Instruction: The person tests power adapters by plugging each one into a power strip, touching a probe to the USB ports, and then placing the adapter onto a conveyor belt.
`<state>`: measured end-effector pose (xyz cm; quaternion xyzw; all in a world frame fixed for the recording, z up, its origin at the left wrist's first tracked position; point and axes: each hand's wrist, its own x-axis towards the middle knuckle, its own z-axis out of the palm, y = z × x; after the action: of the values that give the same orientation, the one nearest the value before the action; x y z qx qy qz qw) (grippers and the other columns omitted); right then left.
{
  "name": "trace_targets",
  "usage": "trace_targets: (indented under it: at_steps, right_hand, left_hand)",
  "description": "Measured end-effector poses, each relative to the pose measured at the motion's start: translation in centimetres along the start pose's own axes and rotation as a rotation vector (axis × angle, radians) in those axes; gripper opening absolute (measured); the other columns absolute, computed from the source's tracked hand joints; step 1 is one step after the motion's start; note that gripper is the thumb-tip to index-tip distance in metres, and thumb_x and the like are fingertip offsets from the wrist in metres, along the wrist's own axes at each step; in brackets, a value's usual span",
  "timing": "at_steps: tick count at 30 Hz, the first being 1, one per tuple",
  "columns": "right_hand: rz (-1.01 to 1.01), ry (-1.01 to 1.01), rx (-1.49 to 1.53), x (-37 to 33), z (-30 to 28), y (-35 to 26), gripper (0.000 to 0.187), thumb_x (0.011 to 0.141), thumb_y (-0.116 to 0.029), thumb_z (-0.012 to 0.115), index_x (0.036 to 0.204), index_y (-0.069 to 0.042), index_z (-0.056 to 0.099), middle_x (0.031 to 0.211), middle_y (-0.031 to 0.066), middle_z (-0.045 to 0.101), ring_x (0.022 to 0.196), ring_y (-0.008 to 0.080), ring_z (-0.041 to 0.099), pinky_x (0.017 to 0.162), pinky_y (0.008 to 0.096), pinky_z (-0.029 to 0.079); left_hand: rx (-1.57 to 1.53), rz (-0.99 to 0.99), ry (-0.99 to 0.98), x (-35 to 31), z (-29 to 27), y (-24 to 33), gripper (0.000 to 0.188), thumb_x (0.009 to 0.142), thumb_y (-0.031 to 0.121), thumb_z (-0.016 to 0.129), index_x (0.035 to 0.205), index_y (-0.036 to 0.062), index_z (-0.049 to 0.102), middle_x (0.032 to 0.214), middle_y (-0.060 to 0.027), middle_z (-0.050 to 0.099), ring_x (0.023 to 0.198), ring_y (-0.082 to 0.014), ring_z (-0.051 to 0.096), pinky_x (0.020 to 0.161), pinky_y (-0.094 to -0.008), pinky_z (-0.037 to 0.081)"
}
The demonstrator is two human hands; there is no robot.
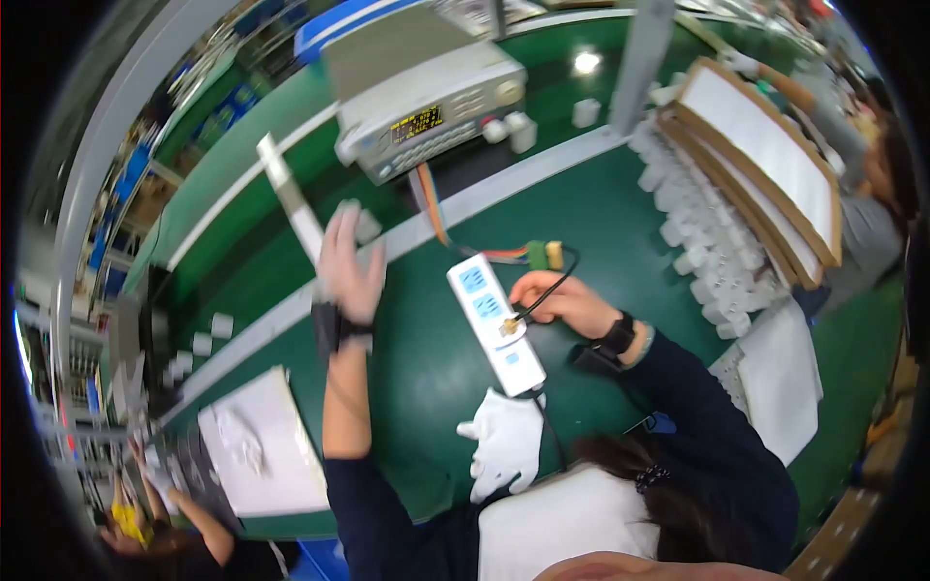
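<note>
My left hand (pixel 351 271), pale as if in a thin glove, is blurred, with its fingers stretched out near the grey rail. A small white piece (pixel 366 229) shows beside its fingertips; I see nothing gripped. My bare right hand (pixel 573 308) pinches a black cable (pixel 559 282) over a white power strip (pixel 523 366) with blue sockets. The cable's brass-coloured end (pixel 510 327) is at the strip; whether it is seated I cannot tell. Its other end meets a green connector block (pixel 538 256) with a yellow part. A white glove (pixel 506 441) lies below the strip.
A grey bench instrument (pixel 426 92) with a lit display stands at the back, coloured wires (pixel 432 208) running from it. At right are rows of white translucent pieces (pixel 702 242) and stacked brown-edged trays (pixel 760 155). A white board (pixel 266 465) lies left. Other people work on both sides.
</note>
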<state>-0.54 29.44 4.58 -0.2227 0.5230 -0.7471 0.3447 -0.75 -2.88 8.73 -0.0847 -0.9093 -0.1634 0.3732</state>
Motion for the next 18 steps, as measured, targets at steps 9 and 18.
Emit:
trace_targets:
  at_steps: [9, 18]
  right_hand:
    - [0.076, 0.11, 0.034, 1.0, -0.5, 0.9, 0.015, 0.095, -0.013, 0.053, 0.105, -0.004, 0.06, 0.07, -0.0041, 0.049, 0.061, 0.006, 0.046, 0.058, 0.0217, 0.04]
    - [0.035, 0.096, 0.019, 0.9, 0.2, 1.9, 0.021, 0.098, -0.019, 0.051, 0.105, -0.003, 0.062, 0.071, -0.0037, 0.049, 0.061, 0.0058, 0.047, 0.058, 0.0212, 0.039]
  left_hand:
    - [-0.394, 0.245, -0.42, -5.7, 1.3, 7.1, 0.041, 0.076, 0.003, 0.068, 0.116, 0.0043, 0.062, 0.11, -0.0145, 0.065, 0.094, -0.0349, 0.063, 0.08, -0.0401, 0.052]
    - [-0.459, 0.202, -0.398, -6.7, 0.9, 6.7, 0.036, 0.076, -0.002, 0.068, 0.111, 0.0073, 0.066, 0.11, -0.0133, 0.064, 0.096, -0.0331, 0.064, 0.08, -0.0384, 0.053]
